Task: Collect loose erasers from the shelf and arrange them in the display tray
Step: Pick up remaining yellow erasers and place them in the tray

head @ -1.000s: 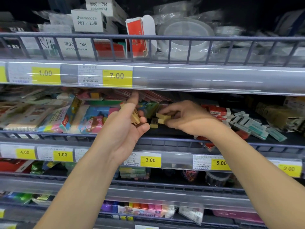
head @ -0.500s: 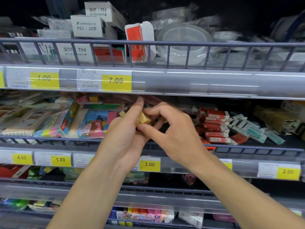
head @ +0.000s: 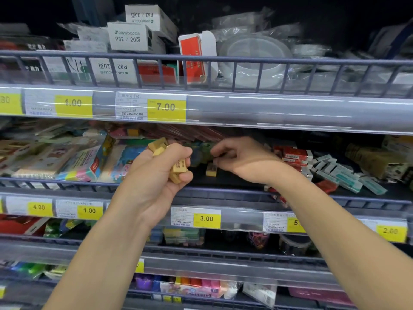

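My left hand [head: 162, 170] grips a bunch of tan erasers [head: 178, 167] in front of the middle shelf [head: 223, 194]; some poke out above the fist near my thumb. One loose tan eraser [head: 211, 170] lies on the dark shelf floor just right of that hand. My right hand [head: 242, 159] hovers over it with fingers curled, fingertips close to the eraser; whether they touch it I cannot tell. No display tray is in sight.
Colourful packets [head: 85, 163] crowd the shelf's left side. Red boxed erasers [head: 295, 154] and white-teal ones [head: 339, 173] lie to the right. A low wire rail runs along the shelf front. White boxes [head: 129, 38] and tape rolls [head: 252, 61] fill the shelf above.
My right hand left the left hand, where it passed erasers over, and moved right and down over the loose eraser. My left hand closed round its bunch.
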`<state>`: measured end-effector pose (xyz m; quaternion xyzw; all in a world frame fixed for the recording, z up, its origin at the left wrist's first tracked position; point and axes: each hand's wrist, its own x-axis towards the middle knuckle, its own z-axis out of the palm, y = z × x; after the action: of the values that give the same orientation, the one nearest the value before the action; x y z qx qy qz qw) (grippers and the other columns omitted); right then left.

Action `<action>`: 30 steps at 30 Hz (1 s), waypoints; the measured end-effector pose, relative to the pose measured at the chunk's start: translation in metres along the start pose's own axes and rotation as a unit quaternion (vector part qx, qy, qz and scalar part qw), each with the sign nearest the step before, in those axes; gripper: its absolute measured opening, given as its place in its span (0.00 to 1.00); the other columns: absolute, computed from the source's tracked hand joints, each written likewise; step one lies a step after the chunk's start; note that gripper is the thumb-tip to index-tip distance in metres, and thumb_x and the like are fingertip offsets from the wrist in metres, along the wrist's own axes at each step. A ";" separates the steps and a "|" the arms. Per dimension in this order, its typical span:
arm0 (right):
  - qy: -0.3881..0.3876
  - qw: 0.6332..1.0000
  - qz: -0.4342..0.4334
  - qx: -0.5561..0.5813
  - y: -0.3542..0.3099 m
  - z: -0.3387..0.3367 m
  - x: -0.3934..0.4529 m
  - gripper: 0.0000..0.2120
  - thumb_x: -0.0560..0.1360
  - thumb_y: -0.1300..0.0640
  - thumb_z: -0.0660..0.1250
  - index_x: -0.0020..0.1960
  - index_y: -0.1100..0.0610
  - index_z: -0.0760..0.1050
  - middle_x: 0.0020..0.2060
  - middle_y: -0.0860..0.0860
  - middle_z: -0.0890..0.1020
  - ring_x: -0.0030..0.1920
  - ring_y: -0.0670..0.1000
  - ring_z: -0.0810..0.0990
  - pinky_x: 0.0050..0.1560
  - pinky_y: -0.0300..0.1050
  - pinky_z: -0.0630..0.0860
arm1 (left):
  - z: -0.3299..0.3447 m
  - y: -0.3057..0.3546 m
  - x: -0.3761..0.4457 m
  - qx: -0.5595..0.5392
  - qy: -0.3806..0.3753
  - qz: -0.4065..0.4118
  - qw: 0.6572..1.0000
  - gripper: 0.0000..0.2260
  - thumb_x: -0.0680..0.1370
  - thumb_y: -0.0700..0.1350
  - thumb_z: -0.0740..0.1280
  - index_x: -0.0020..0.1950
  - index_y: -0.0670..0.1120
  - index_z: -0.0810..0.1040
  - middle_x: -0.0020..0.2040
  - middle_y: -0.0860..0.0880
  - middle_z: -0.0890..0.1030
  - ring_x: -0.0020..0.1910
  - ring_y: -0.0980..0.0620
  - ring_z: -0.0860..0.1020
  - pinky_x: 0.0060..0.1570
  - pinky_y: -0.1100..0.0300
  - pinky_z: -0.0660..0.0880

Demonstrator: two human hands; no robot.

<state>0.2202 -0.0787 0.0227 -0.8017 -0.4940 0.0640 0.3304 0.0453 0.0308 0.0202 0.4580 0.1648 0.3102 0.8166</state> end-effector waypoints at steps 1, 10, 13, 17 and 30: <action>-0.035 0.997 0.005 -0.068 0.002 0.003 0.004 0.13 0.76 0.49 0.71 0.61 0.45 0.81 0.47 0.36 0.81 0.45 0.36 0.78 0.43 0.26 0.70 | -0.001 0.000 0.001 0.004 -0.001 -0.001 1.000 0.10 0.76 0.31 0.70 0.46 0.44 0.74 0.33 0.47 0.78 0.31 0.54 0.76 0.23 0.65 0.68; -0.085 0.986 0.028 -0.143 0.006 0.017 0.021 0.15 0.75 0.47 0.72 0.60 0.45 0.76 0.52 0.44 0.80 0.51 0.49 0.79 0.55 0.46 0.78 | -0.004 -0.004 -0.001 -0.010 -0.017 -0.012 1.000 0.05 0.77 0.35 0.71 0.46 0.42 0.77 0.37 0.47 0.83 0.41 0.49 0.86 0.30 0.62 0.78; -0.108 0.985 0.038 -0.128 0.011 0.014 0.020 0.16 0.72 0.47 0.74 0.57 0.44 0.75 0.50 0.44 0.80 0.50 0.48 0.80 0.52 0.45 0.78 | -0.004 -0.006 0.000 -0.031 -0.016 -0.014 0.999 0.04 0.77 0.33 0.70 0.50 0.39 0.77 0.40 0.43 0.86 0.48 0.41 0.87 0.37 0.57 0.83; -0.051 0.994 0.040 -0.088 0.012 0.008 0.012 0.20 0.63 0.45 0.73 0.53 0.41 0.72 0.45 0.40 0.80 0.44 0.41 0.79 0.41 0.39 0.73 | -0.003 -0.007 0.001 -0.055 -0.019 -0.019 0.998 0.05 0.77 0.32 0.69 0.52 0.38 0.77 0.50 0.36 0.86 0.51 0.36 0.86 0.42 0.50 0.85; 0.040 0.978 -0.171 0.116 -0.025 0.002 -0.033 0.17 0.72 0.58 0.75 0.59 0.47 0.78 0.44 0.33 0.80 0.44 0.41 0.79 0.46 0.31 0.73 | 0.010 -0.005 -0.003 0.007 -0.102 -0.060 0.993 0.11 0.77 0.33 0.68 0.39 0.40 0.89 0.50 0.37 0.87 0.51 0.44 0.87 0.44 0.54 0.84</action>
<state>0.1841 -0.0976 0.0285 -0.6633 -0.5997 0.0316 0.4465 0.0500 0.0203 0.0210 0.4817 0.1104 0.2113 0.8433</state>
